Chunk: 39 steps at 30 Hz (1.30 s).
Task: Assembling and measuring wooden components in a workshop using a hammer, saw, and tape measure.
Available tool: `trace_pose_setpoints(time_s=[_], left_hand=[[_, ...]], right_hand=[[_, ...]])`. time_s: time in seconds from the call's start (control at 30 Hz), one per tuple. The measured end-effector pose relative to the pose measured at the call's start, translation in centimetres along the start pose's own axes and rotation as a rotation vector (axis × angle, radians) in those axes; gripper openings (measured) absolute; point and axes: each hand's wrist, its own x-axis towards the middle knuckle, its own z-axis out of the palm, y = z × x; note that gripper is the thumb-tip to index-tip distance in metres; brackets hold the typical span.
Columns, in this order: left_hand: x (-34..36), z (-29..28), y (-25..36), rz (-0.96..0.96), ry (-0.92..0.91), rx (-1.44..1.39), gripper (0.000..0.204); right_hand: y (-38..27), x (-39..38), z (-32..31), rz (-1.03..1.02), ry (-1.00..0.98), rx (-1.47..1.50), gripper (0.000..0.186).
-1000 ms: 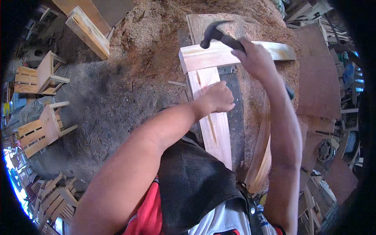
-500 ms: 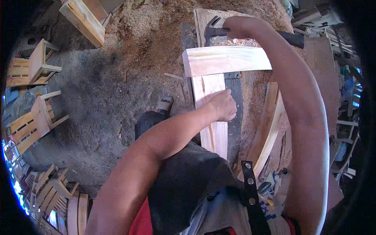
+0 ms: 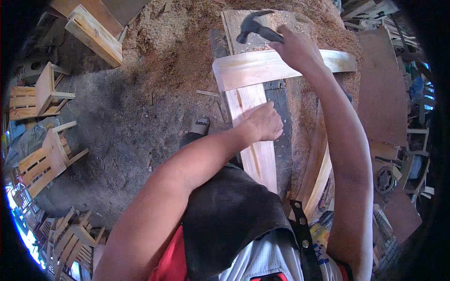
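Seems to be at the hammering step. Calls next for good aim and a steady swing. Grips the hammer [image 3: 251,25] with the right hand [image 3: 300,50], curled snugly around, just past the crosswise board [image 3: 243,72]. Curls the left hand [image 3: 267,124] into a fist over the long board [image 3: 260,161]; cannot tell if hiding anything inside.

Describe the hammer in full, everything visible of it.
The claw hammer looks dark, its head apparently metal, with a curved claw at the far side and a blunt striking end on the near left. A dark handle runs into the right hand, which grips it and hides much of it. In view, the head shows over the flat board; its height above can't be judged.
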Motion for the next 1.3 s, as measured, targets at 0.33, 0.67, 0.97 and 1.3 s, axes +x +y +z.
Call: trace_pose_setpoints(time_s=[0.33, 0.67, 0.97, 1.3], left_hand=[[-0.8, 0.5, -0.4, 0.111, 0.243, 0.000, 0.040], [-2.1, 2.0, 2.4, 0.059, 0.009, 0.017, 0.044], [-1.6, 2.5, 1.5, 0.153, 0.024, 0.051, 0.045], [-1.5, 2.5, 1.6, 0.134, -0.023, 0.022, 0.043]], right_hand=[[4.0, -13.1, 1.6, 0.434, -0.014, 0.638, 0.037], [6.6, -19.8, 9.7, 0.758, 0.103, 1.184, 0.017], [6.1, -18.0, 11.1, 0.673, -0.088, 1.209, 0.018], [4.8, -18.3, 9.7, 0.453, -0.144, 1.043, 0.020]])
